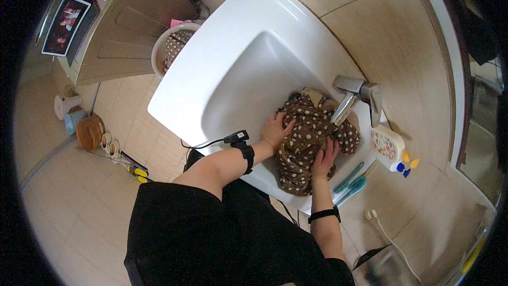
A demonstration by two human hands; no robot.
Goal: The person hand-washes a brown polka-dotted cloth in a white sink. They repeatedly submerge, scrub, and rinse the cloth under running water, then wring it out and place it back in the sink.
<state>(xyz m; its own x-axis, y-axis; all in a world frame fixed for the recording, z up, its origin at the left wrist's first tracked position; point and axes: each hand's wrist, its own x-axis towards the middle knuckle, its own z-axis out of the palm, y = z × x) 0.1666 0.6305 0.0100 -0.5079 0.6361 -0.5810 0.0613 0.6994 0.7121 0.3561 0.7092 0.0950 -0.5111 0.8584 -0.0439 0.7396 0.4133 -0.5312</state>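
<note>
A wet-looking bundle of brown cloth with white dots (301, 151) lies in the white washbasin (233, 92), partly under the metal tap (346, 108). My left hand (275, 131) rests on the cloth's left edge with its fingers apart. On the lower right part of the cloth lies my right hand (324, 161), its fingers stretched out over the fabric. A fold of the same cloth reaches right, below the tap. Black bands circle both my forearms, and the left one carries a small black device with a cable.
Right of the basin are a white bottle (386, 144) and turquoise-handled brushes (350, 182). A bucket (157, 55) with more dotted cloth stands left of it. Farther left, a tablet (65, 25) leans on a cabinet. A plug with a cord (372, 215) is at lower right.
</note>
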